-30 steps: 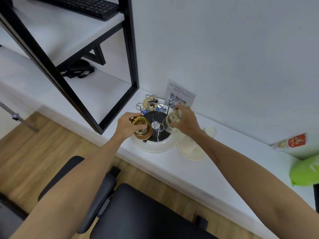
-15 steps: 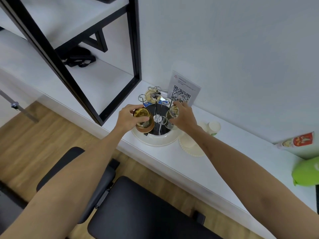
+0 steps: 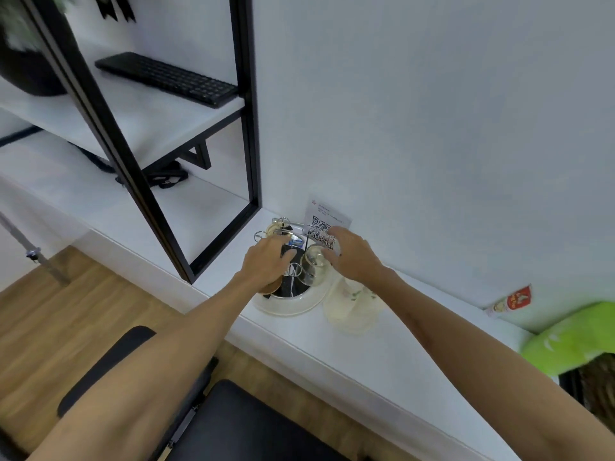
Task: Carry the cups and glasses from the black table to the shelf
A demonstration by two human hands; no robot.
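Observation:
A round white tray (image 3: 286, 306) holding a wire cup rack (image 3: 293, 269) stands on the white shelf (image 3: 382, 354) against the wall. A clear glass (image 3: 312, 264) sits on the rack's right side. My right hand (image 3: 354, 256) is just right of it, fingertips at its side, thumb lifted away. My left hand (image 3: 266, 261) lies palm down over the rack's left side with fingers stretched out. It covers a glass with a brown base (image 3: 270, 287). Another glass (image 3: 275, 227) hangs at the rack's back.
A QR-code card (image 3: 327, 219) leans on the wall behind the rack. A pale plate (image 3: 349, 311) lies right of the tray. A black shelving frame (image 3: 248, 128) with a keyboard (image 3: 166, 78) stands left. A green object (image 3: 572, 341) is far right, a black chair (image 3: 253, 424) below.
Both hands held glasses over the rack before. The glasses now sit on the rack and my fingers have loosened off them. My view has tilted upward.

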